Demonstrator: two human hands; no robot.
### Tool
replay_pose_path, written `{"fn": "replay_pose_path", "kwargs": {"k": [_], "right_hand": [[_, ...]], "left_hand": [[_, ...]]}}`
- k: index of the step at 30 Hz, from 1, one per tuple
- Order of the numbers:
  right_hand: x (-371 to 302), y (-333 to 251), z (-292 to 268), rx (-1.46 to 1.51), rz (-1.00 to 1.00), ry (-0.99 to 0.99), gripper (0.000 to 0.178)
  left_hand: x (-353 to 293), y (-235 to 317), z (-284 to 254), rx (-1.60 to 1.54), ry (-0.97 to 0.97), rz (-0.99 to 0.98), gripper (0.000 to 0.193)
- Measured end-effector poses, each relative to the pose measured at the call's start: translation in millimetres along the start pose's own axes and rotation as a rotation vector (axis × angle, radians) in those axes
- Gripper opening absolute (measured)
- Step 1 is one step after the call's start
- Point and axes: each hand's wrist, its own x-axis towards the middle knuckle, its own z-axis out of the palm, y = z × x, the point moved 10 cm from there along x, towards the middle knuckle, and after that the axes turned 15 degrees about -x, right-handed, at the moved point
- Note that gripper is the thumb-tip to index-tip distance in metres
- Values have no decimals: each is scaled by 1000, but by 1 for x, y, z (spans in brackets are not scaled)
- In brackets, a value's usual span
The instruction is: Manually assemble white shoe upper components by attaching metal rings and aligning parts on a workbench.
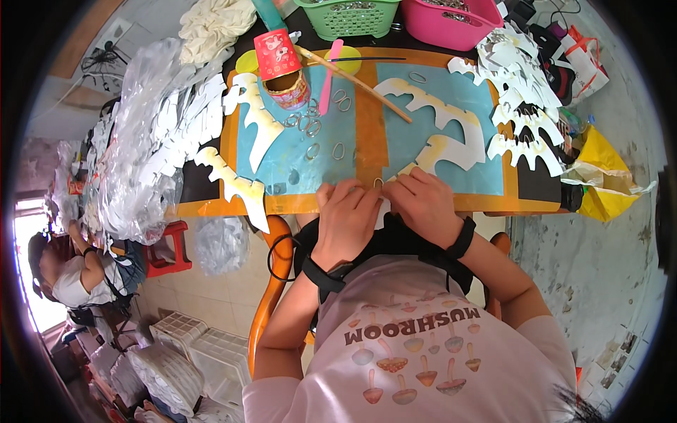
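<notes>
At the table's near edge, my left hand and my right hand meet with fingers pinched. Between them shows a white cut-out piece, with a small metal ring at the fingertips. Which fingers press the ring I cannot tell. A scalloped white piece with a yellowish coated edge runs up to my right fingers. Another such piece lies just beyond it. Left of centre, several oval metal rings are scattered on the blue mat. Two more coated pieces, one upper and one lower, lie at the left.
A red cup sits against an open tin, near a pink stick and a wooden stick. Green and pink baskets hold metal parts. White pieces pile rightward; another person sits left.
</notes>
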Motion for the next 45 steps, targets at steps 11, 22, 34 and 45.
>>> {"fn": "replay_pose_path", "kwargs": {"k": [11, 22, 34, 45], "right_hand": [[1, 4, 1, 60, -45, -43, 27], [-12, -10, 4, -114, -321, -105, 22], [-23, -10, 3, -121, -249, -174, 41], [-31, -17, 9, -194, -329, -199, 44]], "left_hand": [[2, -9, 1, -27, -22, -48, 14], [-25, 9, 19, 286, -277, 166, 41], [-29, 5, 16, 191, -267, 60, 43], [-33, 8, 18, 216, -217, 33, 42]]}}
